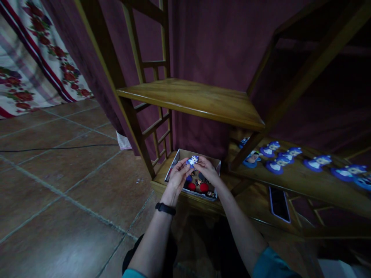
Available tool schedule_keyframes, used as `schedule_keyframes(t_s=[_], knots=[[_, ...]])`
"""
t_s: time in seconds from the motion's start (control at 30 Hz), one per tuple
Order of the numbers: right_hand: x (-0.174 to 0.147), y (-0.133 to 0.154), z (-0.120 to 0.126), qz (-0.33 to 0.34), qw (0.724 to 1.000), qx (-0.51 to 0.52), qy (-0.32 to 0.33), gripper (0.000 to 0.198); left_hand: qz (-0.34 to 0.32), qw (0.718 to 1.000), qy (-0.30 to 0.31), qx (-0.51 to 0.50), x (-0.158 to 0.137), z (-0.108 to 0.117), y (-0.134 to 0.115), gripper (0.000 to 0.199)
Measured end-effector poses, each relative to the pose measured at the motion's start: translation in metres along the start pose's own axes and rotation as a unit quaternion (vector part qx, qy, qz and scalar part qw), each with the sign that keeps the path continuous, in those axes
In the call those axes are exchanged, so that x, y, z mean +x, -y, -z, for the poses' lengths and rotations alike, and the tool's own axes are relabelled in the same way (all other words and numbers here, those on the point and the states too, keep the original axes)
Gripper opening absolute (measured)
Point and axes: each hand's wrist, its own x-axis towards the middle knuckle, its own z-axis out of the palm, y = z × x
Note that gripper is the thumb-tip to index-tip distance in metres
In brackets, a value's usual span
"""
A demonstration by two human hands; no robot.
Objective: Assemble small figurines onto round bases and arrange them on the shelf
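Observation:
A small figurine [193, 160] in purple-blue and white is held up between my two hands, over an open cardboard box [214, 162]. My left hand [178, 174] grips it from the left side, thumb and fingers closed on it. From the right, the fingertips of my right hand [207, 168] pinch its other edge. Below, the box holds several more small pieces, among them a red round piece [204, 187] and a dark-haired figurine [198, 182]. My hands partly hide the box's contents.
The box stands on the low shelf of a wooden rack, under a wooden board [191, 96]. To the right, several purple-blue figurines [277, 163] and a blue-based one [252, 159] are set on a shelf. A phone [279, 204] lies below them. A black cable [58, 149] crosses the tiled floor.

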Motion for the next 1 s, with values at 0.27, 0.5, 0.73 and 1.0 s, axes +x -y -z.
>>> schedule_keyframes(t_s=[0.27,0.5,0.73,1.0], knots=[[0.003,0.002,-0.006,-0.008,0.999,0.014,-0.05,0.029,0.001,1.0,-0.001,-0.021,-0.001,-0.002,0.005,0.045],[0.004,-0.001,-0.004,-0.012,0.999,0.005,-0.045,0.025,0.005,0.999,-0.028,-0.021,-0.004,-0.006,0.007,0.04],[0.003,-0.008,-0.005,-0.02,0.999,-0.009,-0.038,0.024,0.005,0.999,-0.04,-0.019,-0.005,-0.005,0.012,0.041],[-0.001,0.0,-0.012,-0.003,0.997,0.032,-0.07,0.04,-0.022,0.996,-0.037,-0.084,0.001,-0.002,0.009,0.034]])
